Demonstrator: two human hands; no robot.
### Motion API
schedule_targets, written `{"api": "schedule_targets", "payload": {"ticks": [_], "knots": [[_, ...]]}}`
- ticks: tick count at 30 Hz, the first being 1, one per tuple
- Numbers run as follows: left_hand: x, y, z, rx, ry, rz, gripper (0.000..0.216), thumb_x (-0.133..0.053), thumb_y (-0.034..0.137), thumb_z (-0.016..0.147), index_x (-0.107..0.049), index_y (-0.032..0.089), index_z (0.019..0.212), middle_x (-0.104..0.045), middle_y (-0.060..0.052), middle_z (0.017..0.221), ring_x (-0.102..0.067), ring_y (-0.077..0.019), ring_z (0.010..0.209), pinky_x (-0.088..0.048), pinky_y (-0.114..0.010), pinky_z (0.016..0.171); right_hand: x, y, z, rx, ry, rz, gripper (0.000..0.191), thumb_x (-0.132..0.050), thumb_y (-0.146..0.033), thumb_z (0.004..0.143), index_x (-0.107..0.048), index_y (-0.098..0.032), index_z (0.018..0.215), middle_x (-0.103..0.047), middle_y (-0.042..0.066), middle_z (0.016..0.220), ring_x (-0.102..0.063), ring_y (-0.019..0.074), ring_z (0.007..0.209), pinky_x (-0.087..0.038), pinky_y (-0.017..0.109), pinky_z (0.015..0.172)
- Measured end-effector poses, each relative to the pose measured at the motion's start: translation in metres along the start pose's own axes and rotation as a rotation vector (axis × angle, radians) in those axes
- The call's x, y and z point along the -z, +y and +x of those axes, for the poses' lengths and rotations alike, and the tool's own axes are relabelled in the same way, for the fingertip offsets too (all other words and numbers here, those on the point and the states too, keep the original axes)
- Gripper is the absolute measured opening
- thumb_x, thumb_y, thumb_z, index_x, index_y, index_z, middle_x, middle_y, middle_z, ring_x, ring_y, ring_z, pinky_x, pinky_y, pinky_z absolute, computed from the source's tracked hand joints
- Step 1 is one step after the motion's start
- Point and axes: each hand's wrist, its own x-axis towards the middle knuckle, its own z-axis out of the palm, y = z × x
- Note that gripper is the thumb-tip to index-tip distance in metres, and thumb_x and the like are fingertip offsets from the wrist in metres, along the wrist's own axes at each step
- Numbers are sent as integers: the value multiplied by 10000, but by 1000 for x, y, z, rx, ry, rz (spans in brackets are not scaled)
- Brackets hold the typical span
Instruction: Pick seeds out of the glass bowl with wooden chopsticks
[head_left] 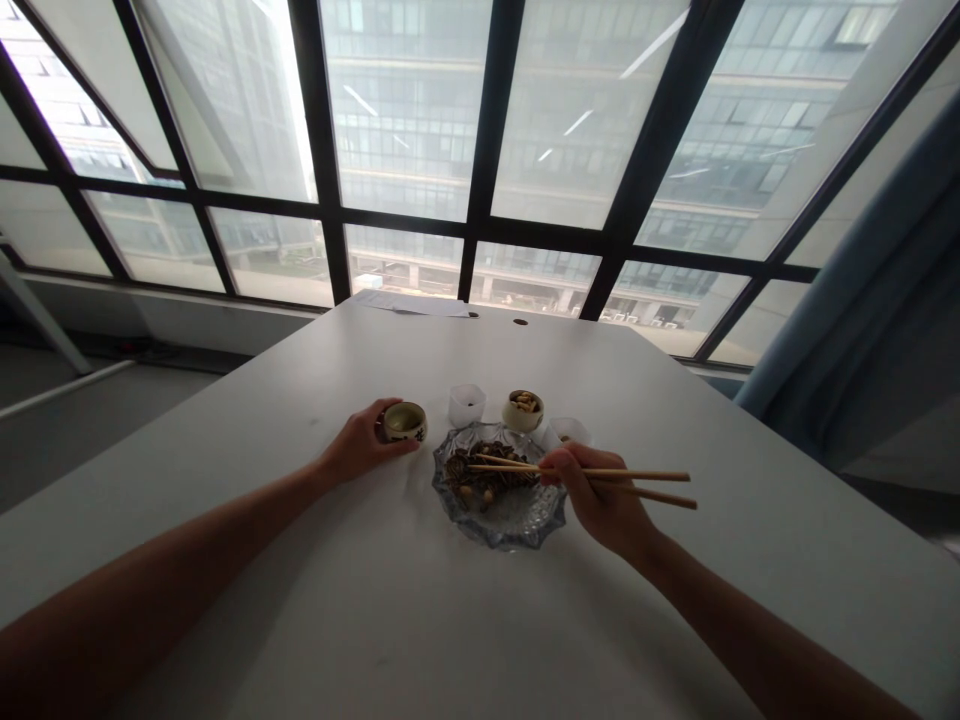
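Observation:
My left hand [364, 441] is wrapped round the side of a small ceramic cup [405, 424] with dark markings, which looks greenish inside. In my right hand [600, 495] is a pair of wooden chopsticks [637, 475]. Their tips reach over a scalloped clear glass dish [517, 530], among a heap of dark brown dried pieces [495, 468]. A few pale round bits [488, 495] lie in the dish near the heap. Whether the tips pinch a piece, I cannot tell.
Behind the dish stand a translucent white cup [466, 404] and a ceramic cup [523, 411] of tan pieces. Another translucent cup [562, 431] is partly behind my right hand. Papers [412, 303] lie at the white table's [337, 620] far end, before the windows. A blue curtain [862, 300] hangs right.

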Motion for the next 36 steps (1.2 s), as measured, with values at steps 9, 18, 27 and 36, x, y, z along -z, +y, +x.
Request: {"api": "schedule_targets", "payload": {"ticks": [9, 18, 27, 36], "knots": [[-1, -1, 1, 5, 3, -15, 764, -791, 600, 636, -597, 167, 1235, -739, -114, 1100, -712, -273, 962, -582, -398, 861, -7, 6, -4, 23, 91, -16, 501, -490, -576, 959, -705, -200, 708, -720, 62, 591, -677, 192, 522, -523, 282, 497], [0, 0, 0, 4, -6, -17, 755, -794, 587, 648, -592, 168, 1243, -739, -109, 1083, -714, -270, 951, -582, -387, 843, -18, 10, -9, -3, 46, 10, 490, -530, -576, 946, -685, -202, 669, -707, 50, 581, -650, 172, 506, -517, 275, 508], [-1, -2, 0, 4, -2, -14, 763, -790, 600, 645, -594, 163, 1239, -738, -113, 1093, -714, -274, 964, -584, -387, 848, -17, 26, 3, -229, 299, 274, 576, -568, -722, 852, -687, -191, 663, -651, 47, 479, -604, 178, 420, -507, 289, 422], [-1, -3, 1, 8, -3, -18, 767, -789, 601, 644, -592, 163, 1242, -737, -113, 1096, -710, -274, 963, -578, -394, 865, -7, 25, 1, -122, 231, 137, 555, -526, -679, 907, -706, -196, 699, -683, 52, 535, -646, 179, 490, -530, 277, 474]]}}
